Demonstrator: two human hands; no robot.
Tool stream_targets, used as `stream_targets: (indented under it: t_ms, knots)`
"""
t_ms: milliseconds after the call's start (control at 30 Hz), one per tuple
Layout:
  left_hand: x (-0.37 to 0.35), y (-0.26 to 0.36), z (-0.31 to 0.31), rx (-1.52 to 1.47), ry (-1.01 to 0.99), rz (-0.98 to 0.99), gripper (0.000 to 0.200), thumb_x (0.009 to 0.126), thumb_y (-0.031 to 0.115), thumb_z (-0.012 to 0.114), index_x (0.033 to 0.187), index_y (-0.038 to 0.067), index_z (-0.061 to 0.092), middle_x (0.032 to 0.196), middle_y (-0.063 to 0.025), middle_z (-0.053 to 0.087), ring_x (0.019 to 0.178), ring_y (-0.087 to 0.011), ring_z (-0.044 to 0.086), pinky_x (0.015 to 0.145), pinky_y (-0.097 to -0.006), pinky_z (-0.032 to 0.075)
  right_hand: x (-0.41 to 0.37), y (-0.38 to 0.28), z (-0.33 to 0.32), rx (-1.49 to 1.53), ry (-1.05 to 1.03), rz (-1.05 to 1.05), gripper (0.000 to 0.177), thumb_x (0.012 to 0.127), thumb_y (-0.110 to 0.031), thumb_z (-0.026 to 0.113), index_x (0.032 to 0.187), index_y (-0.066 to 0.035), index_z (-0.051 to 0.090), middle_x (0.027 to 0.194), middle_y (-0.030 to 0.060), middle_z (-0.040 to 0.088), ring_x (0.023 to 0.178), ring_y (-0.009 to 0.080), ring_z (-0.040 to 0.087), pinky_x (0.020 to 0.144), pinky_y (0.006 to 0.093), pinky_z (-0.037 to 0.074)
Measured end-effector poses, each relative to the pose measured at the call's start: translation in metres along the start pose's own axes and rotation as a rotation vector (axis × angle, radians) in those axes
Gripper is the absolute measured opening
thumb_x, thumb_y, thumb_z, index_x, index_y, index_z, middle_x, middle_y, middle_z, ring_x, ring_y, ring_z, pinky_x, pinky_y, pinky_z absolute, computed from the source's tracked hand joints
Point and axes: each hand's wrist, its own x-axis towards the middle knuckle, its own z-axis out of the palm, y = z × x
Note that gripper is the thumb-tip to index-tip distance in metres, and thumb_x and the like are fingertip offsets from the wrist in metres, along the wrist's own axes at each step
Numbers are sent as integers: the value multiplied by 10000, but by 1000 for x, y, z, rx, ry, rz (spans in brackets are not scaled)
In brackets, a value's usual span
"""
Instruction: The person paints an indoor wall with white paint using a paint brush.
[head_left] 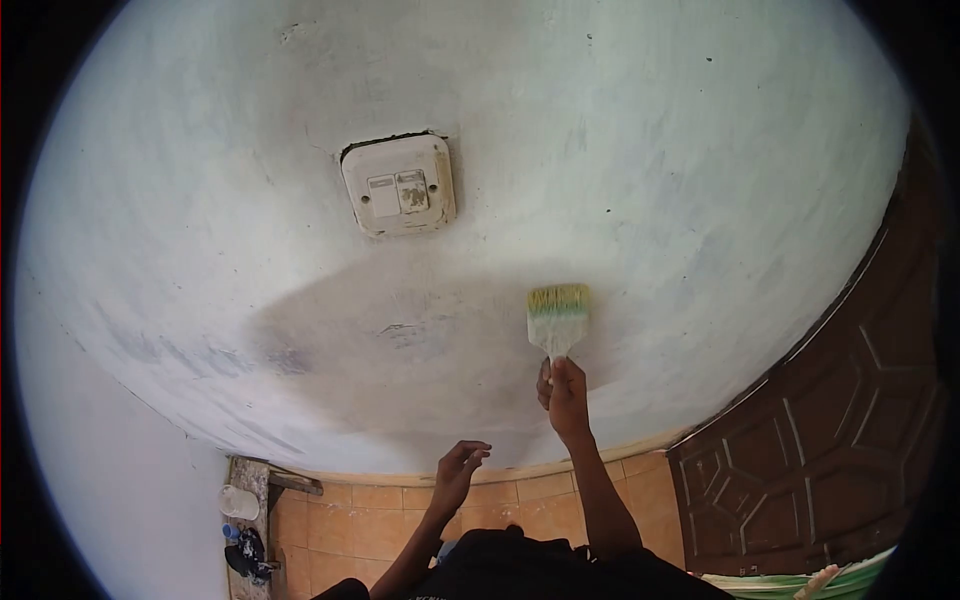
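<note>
My right hand [566,396] is closed around the handle of a wide paintbrush [556,322], held upright with its bristles pointing up. Yellow and green tints show on the bristles, and the pale body is smeared with paint. The bristles overlap the painted wall [660,250] in this view, beside a broad shadow. Lower and to the left, my left hand [462,472] hangs in front of the wall's base with fingers loosely bent and apart, holding nothing. Up and left of the brush sits a white light switch [399,186], its plate stained and one rocker blotched.
A dark brown panelled door [800,450] stands on the right. At lower left, a wooden bench [262,500] carries a white container [238,502], a blue item [231,532] and a dark cloth-like bundle [247,556]. Orange floor tiles [350,522] run along the wall's foot.
</note>
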Motion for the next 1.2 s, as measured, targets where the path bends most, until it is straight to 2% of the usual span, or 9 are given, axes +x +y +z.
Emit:
stream_targets:
  t_ms: [133, 233, 333, 400, 500, 600, 667, 967, 1200]
  knots:
    - [-5, 6, 4, -4, 38, -8, 222, 978, 198, 552, 1092, 18, 614, 1085, -78, 651, 1005, -166, 604, 874, -314, 474, -43, 95, -23, -161, 23, -16, 430, 1025, -433, 406, 723, -126, 402, 550, -59, 302, 426, 32, 260, 387, 215, 194]
    - [-12, 0, -1, -23, 68, -17, 223, 976, 203, 555, 1090, 20, 614, 1085, -76, 651, 1007, -166, 603, 871, -316, 477, -73, 76, -15, -4, 30, 266, 442, 1021, -439, 412, 705, -131, 389, 540, -59, 292, 419, 39, 260, 384, 221, 192]
    - [-25, -8, -3, -48, 64, -49, 224, 974, 208, 557, 1090, 25, 614, 1087, -73, 651, 1013, -166, 603, 869, -318, 478, -41, 37, -18, -172, 64, -65, 450, 1016, -453, 415, 707, -128, 387, 539, -61, 283, 419, 38, 262, 384, 220, 189]
    - [-27, -7, -2, -50, 50, -49, 222, 973, 209, 558, 1089, 28, 614, 1087, -72, 651, 1018, -167, 603, 868, -320, 478, -20, -24, -4, -1, 67, 38, 421, 1037, -302, 394, 660, -114, 402, 518, -46, 347, 428, 50, 289, 394, 233, 226]
    - [-29, -6, -1, -63, 58, -43, 217, 974, 207, 555, 1087, 31, 615, 1086, -68, 651, 1015, -167, 603, 867, -320, 478, -4, -6, -16, -83, 57, -5, 470, 1015, -467, 408, 693, -127, 378, 535, -63, 292, 411, 40, 261, 383, 222, 183]
    - [-27, 1, -3, -46, 76, -22, 219, 975, 208, 554, 1090, 31, 613, 1084, -65, 651, 1014, -167, 604, 865, -318, 478, -33, 72, -40, -125, 57, 11, 474, 1016, -465, 406, 685, -127, 375, 534, -68, 289, 408, 42, 258, 382, 227, 182]
    - [-26, 3, -7, -58, 87, -9, 221, 975, 209, 555, 1093, 31, 613, 1078, -64, 653, 1013, -167, 604, 864, -318, 477, -70, 90, -35, -107, 133, 222, 476, 1018, -464, 401, 682, -126, 378, 533, -68, 277, 407, 43, 247, 379, 232, 179]
    - [-13, 12, -18, -44, 111, 11, 226, 972, 214, 559, 1112, 44, 610, 1284, -110, 582, 1052, -182, 610, 861, -334, 479, -14, -31, -3, -27, 71, -3, 488, 997, -510, 417, 687, -135, 377, 543, -59, 289, 410, 50, 235, 387, 237, 161]
    - [-22, 12, -20, -88, 166, 12, 221, 975, 221, 553, 1113, 57, 610, 1293, -114, 581, 1066, -198, 609, 874, -348, 480, -76, 69, -17, 72, 77, 338, 518, 953, -577, 462, 666, -155, 373, 512, -56, 279, 389, 64, 233, 374, 251, 155]
